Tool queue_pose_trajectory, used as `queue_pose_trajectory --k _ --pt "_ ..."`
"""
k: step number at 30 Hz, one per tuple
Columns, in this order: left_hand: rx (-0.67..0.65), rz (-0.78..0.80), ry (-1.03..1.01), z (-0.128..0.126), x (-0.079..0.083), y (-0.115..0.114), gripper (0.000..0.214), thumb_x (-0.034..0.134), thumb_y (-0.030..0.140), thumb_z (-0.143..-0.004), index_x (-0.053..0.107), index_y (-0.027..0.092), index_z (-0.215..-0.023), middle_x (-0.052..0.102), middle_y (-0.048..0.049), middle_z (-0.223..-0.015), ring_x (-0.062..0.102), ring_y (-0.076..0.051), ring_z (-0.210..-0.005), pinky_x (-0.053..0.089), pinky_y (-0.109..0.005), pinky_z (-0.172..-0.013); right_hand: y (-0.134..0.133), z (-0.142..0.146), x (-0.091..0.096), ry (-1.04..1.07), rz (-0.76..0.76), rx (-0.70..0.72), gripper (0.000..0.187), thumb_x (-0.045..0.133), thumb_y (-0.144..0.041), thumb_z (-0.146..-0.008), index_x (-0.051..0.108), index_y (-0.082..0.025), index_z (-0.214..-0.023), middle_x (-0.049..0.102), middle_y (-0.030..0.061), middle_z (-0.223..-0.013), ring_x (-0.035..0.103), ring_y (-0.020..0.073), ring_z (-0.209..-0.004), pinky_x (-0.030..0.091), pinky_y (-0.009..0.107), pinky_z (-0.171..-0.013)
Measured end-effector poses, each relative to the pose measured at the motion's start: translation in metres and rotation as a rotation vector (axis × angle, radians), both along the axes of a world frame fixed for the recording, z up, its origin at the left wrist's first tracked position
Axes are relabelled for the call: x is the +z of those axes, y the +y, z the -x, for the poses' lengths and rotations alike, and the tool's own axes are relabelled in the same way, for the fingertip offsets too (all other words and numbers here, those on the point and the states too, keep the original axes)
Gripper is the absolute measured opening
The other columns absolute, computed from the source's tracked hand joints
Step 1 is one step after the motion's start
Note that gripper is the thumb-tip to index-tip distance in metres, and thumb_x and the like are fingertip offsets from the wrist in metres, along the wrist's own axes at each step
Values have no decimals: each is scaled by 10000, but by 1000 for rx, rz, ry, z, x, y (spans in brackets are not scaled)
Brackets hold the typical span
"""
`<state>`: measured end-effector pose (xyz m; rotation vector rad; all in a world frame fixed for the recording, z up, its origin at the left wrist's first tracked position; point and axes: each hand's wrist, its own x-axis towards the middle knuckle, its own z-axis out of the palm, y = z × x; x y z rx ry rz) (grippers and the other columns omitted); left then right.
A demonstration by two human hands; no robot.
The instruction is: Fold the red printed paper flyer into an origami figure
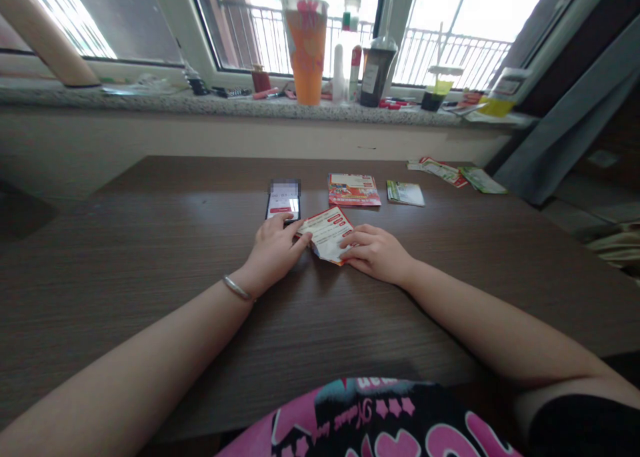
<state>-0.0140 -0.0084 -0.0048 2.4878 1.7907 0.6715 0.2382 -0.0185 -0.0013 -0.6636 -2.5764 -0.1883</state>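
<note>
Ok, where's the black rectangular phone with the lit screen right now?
In the head view, the phone lies on the brown wood-grain table, left of the flat red printed paper, with the left hand at its near end.

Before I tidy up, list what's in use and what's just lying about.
In use:
- leaflet, in left hand and right hand
- likely the red printed paper behind it

Apparently lying about:
- orange drink
- dark drink
- perhaps the phone

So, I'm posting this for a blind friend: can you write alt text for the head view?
A person's left hand and right hand hold a printed paper between them over a brown table. Beyond the hands lie a phone, a red leaflet and a smaller green-edged leaflet; an orange drink stands on the windowsill.
</note>
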Motion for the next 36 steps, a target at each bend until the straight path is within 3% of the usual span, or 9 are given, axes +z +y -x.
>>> queue_pose_trajectory --k 3,6,8,13,19,25,30,36 --pt "-52 -69 -26 -1 3 -2 414 498 424 -896 659 161 -1173 515 -168 -1296 444 -352 -1220 361 -545 -1020 0 1 1 -11 -4 1 153 573 -275 -893 722 -245 -916 695 39 -1049 583 205 -965 496 384 -871" --pt "-218 -181 -27 0 10 -5 300 484 350 -908 743 203 -947 592 -107 -1230 450 -314 -1230 306 -551 -1070 -1 0 3 -8 14 -2 144 582 -266 -886 722 -247 -914 694 43 -1047 585 205 -972 497 382 -858" --pt "-304 -227 13 -1 14 -8 267 492 323 -908 751 256 -901 658 -45 -1145 460 -303 -1229 245 -586 -1095 -2 0 3 -3 21 -20 138 590 -260 -881 723 -249 -919 694 44 -1043 586 204 -969 497 376 -845" --pt "-334 -318 92 -5 21 -17 196 580 311 -853 743 248 -765 652 -26 -1190 407 -348 -1298 154 -646 -1118 -3 0 3 -13 16 -74 152 579 -274 -891 728 -256 -915 693 38 -1046 586 195 -907 496 355 -791" --pt "-474 -345 162 -9 25 -24 173 572 248 -835 731 224 -901 448 -59 -1449 270 -350 -1403 174 -611 -1138 -1 1 2 -6 -1 -127 168 563 -283 -904 724 -236 -898 701 34 -1034 589 191 -891 483 343 -789" --pt "-773 -201 136 -9 21 -19 254 507 213 -896 669 268 -1084 666 -16 -1187 466 -237 -1299 247 -520 -1151 1 -1 3 3 -28 -158 170 556 -298 -909 713 -237 -893 708 34 -1018 589 197 -898 457 359 -799" --pt "-792 -85 73 -9 15 -15 302 496 205 -894 632 229 -1163 671 -66 -1165 584 -218 -1151 429 -435 -1041 3 -2 2 64 15 -166 156 566 -290 -907 710 -233 -897 717 31 -999 595 192 -934 448 363 -848" --pt "-833 21 58 -8 11 -15 406 498 120 -849 569 190 -1243 605 -84 -1271 506 -214 -1248 415 -414 -1076 7 -3 0 149 71 -167 136 577 -273 -901 705 -230 -884 719 30 -1018 601 192 -980 442 380 -909"
